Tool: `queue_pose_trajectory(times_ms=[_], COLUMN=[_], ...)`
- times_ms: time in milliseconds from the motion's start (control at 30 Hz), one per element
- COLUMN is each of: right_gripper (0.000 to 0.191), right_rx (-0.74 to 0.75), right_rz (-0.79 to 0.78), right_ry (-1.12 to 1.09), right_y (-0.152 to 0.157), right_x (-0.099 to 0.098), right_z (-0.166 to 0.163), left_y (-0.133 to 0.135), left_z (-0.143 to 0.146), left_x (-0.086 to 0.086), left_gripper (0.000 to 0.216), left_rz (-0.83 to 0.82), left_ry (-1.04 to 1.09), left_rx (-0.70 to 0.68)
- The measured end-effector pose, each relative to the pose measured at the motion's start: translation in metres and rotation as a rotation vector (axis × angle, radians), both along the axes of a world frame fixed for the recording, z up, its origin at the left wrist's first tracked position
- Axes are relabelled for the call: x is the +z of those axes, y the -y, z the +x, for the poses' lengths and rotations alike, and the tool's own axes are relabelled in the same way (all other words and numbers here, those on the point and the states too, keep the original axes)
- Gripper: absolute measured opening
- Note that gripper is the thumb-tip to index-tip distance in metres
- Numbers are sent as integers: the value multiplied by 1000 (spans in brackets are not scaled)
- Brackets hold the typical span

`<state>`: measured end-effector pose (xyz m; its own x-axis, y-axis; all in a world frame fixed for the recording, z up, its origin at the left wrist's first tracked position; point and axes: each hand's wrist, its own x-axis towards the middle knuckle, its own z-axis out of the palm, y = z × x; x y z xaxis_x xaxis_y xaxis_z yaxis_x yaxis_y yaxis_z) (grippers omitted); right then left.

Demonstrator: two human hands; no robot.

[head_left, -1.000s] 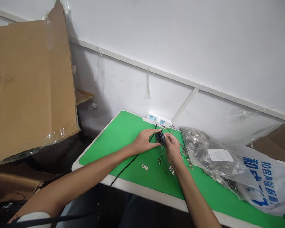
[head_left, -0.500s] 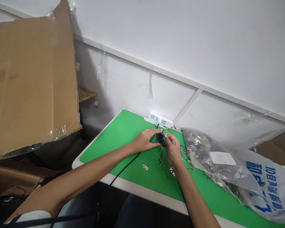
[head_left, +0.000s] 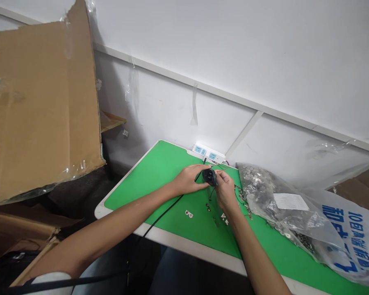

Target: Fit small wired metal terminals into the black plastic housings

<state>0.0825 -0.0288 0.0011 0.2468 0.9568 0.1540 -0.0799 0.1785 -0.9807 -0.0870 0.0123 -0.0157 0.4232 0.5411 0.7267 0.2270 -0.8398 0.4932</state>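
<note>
Over the far part of the green table (head_left: 160, 172), my left hand (head_left: 189, 179) grips a small round black part (head_left: 209, 176) from the left. My right hand (head_left: 226, 190) is closed against the part's right side, its fingers pinching thin wires there. A black cable (head_left: 162, 215) runs from the part back under my left forearm and off the table's near edge. Small metal pieces (head_left: 189, 213) lie on the green surface just in front of my hands.
A clear plastic bag of metal parts (head_left: 273, 200) lies right of my hands, with a white bag printed in blue (head_left: 347, 237) beyond it. A white power strip (head_left: 209, 154) sits at the table's back edge. Large cardboard sheets (head_left: 39, 102) lean at the left.
Both hands stay on the black part with only slight finger shifts. The view has drifted a little.
</note>
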Motion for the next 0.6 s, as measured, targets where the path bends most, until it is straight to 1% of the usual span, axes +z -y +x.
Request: queue_pose_trajectory(times_ms=[133,200,333,433,500,600], right_gripper=[45,44,43,37,33,28], right_rx=[-59,-120,-261,-232,-192,-187], right_rz=[25,70,147,183,223,280], right_ry=[101,130,115,202,297,413], right_y=[1,2,3,6,9,13], right_x=[6,10,18,20,19,18], right_z=[-1,1,11,12,8,0], left_y=[2,2,4,4,3,0], left_z=[2,3,3,3,3,4], left_x=[2,3,6,7,6,1], left_gripper=[63,63,58,56,57,60], left_rz=[-91,-120,-123,-79,-57,-53], left_ry=[28,71,166,171,181,189], left_rx=[-43,-71,-67,-108,-129,-155])
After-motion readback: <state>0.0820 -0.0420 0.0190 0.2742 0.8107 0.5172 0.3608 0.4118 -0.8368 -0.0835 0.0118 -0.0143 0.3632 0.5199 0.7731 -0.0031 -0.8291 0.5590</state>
